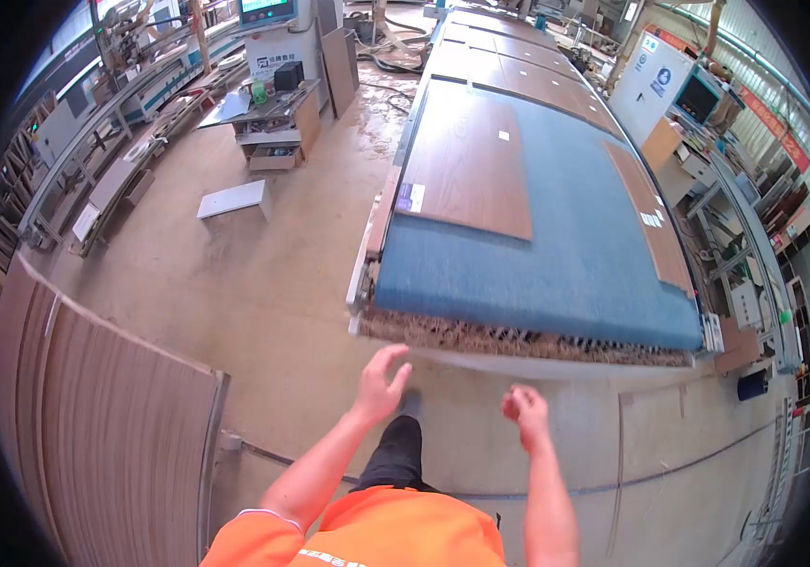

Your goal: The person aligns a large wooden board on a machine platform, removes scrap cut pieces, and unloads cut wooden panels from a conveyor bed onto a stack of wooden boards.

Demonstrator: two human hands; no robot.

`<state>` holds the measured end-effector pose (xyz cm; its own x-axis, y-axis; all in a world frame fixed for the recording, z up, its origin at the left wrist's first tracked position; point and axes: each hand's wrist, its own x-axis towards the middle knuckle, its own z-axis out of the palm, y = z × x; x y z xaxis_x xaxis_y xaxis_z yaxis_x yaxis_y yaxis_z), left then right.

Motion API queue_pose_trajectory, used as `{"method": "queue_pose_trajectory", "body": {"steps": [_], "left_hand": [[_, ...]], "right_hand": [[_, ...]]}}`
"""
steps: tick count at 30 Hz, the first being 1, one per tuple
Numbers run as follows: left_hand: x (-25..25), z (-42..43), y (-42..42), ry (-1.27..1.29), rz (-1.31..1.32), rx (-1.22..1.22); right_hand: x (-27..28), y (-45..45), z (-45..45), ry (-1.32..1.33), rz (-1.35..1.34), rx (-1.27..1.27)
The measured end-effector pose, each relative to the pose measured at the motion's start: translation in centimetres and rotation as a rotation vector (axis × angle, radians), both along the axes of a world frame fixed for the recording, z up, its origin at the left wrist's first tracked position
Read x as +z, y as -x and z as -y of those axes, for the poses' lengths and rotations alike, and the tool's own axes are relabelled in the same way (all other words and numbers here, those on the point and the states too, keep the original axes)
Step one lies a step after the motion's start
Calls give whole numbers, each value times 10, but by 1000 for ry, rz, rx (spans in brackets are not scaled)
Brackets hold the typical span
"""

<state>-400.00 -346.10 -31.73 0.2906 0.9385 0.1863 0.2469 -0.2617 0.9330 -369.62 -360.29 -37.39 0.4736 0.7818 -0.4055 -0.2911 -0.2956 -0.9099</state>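
Observation:
My left hand reaches forward over the floor with thumb and fingers apart, holding nothing. To its right, my right hand is loosely curled, and nothing shows in it. Both are short of the front end of a blue conveyor belt, which is edged with brown bristles. On the belt lies a wide wood-grain panel with a purple-and-white label at its near left corner. A narrower panel with white labels lies along the belt's right side.
A tall stack of brown boards stands at the left. More panels lie farther down the line. A workbench and a low white stool are beyond on the left. A machine cabinet with a screen stands at the right.

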Motion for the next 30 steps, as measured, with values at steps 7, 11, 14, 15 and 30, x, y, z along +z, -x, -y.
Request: {"method": "queue_pose_trajectory", "body": {"steps": [7, 11, 14, 15, 30], "left_hand": [[-4, -235, -122, -305, -147, 179], [-19, -314, -133, -301, -388, 350], [-3, -349, -131, -303, -529, 394], [-2, -355, -127, -263, -547, 394], [-7, -134, -143, -57, -541, 249]], "right_hand": [[30, -102, -264, -128, -706, -360], [45, -119, -352, 86, -709, -519], [84, -135, -365, -112, -763, -451], [63, -128, -356, -48, -409, -449], [27, -164, -198, 210, 1073, -106]]}}
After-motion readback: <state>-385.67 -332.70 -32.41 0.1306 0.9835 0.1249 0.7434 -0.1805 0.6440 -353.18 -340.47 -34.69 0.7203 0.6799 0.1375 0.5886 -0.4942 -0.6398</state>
